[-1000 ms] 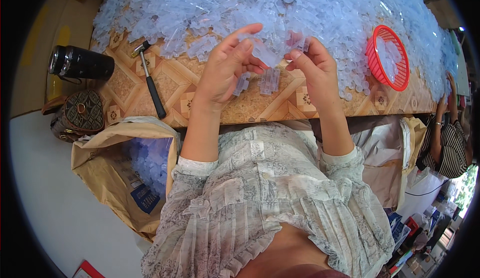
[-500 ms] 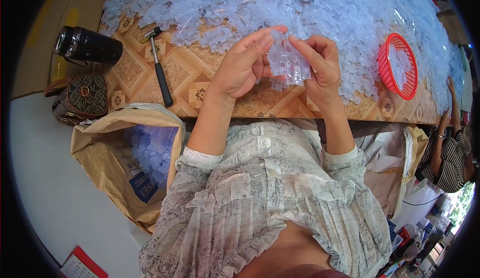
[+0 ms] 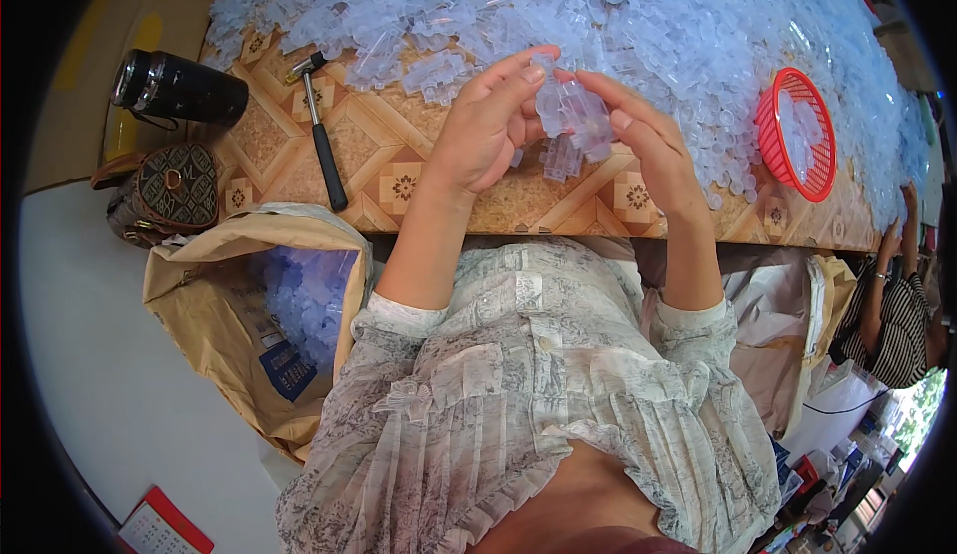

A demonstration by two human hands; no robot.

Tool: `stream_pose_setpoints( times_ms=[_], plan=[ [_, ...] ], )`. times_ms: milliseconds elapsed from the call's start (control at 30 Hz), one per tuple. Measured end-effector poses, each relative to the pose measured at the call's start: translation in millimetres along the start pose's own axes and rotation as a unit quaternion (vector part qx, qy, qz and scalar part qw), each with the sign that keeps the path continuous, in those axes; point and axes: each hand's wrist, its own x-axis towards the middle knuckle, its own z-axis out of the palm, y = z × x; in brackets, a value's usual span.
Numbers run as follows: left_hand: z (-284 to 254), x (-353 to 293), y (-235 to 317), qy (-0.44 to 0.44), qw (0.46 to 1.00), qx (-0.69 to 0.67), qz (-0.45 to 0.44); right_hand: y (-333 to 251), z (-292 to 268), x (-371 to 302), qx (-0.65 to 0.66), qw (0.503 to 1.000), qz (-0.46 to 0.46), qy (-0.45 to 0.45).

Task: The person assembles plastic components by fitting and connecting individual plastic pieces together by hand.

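Above the counter (image 3: 364,155): both hands are raised near its front edge, with a clear plastic piece (image 3: 573,110) between them.
Left hand (image 3: 488,120): partly closed, palm turned inward, thumb and forefinger pinching the piece at its upper left.
Right hand (image 3: 653,145): loosely curved and half open, forefinger reaching to the upper side of the piece, thumb near its right edge; whether it also grips cannot be told.
Clear plastic piece: tilted, off the surface, made up of several joined tube shapes.
Loose clear part (image 3: 561,162): on the counter, just below the held piece as seen.
Heap (image 3: 618,15): many similar pale, see-through parts, spread across the far side and over to the right.
Red basket (image 3: 768,140): tilted, to the right of the hands, with clear parts inside.
Hammer (image 3: 327,160): lying left of the hands, black handle toward the front edge.
Black flask (image 3: 194,87): on its side, left of the hammer.
Patterned bag (image 3: 164,195): nearer the person than the flask.
Brown sack (image 3: 204,325): open below the front edge, at left, bluish clear parts inside.
Striped sleeve (image 3: 892,330): another person, far right.
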Motion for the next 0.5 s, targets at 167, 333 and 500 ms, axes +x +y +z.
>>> stream_pose_setpoints(
  times_ms=[167, 333, 500],
  plan=[
    [4.0, 3.4, -6.4, 0.027, 0.999, -0.017, 0.02, -18.4, 24.3, -4.0, -0.336, 0.939, -0.038, 0.071],
    [6.5, 3.7, -3.5, 0.016, 0.998, -0.044, 0.038, -16.8, 27.5, -1.2, -0.309, 0.942, -0.063, 0.119],
    [8.9, 4.3, -6.4, 0.021, 0.998, -0.032, 0.053, -6.8, 37.0, 0.5, -0.2, 0.947, -0.128, 0.216]
  ],
)
